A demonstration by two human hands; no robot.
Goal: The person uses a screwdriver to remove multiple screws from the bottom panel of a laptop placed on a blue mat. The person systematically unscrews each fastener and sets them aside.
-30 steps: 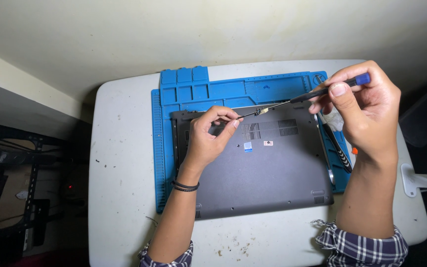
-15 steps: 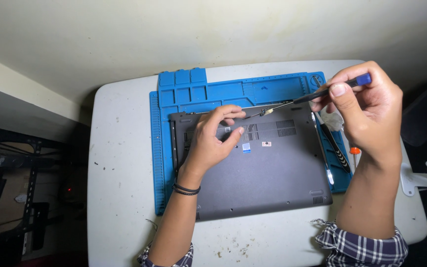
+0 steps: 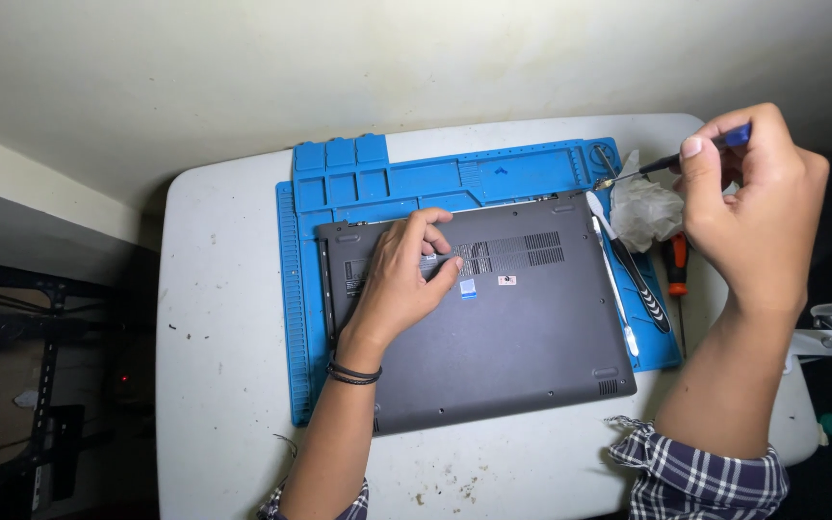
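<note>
One upturned grey laptop lies on one blue mat. The left hand rests flat on it, fingers released; the right hand pinches one screwdriver.

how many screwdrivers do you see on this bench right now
2 that I can tell. One screwdriver with a blue cap is in the right hand, above the blue mat's far right corner. One orange-handled screwdriver lies just off the mat's right edge. Others may be hidden.

Dark grey laptop underside on a bright blue silicone mat, white speckled surface, blue-and-white plaid sleeves
</note>
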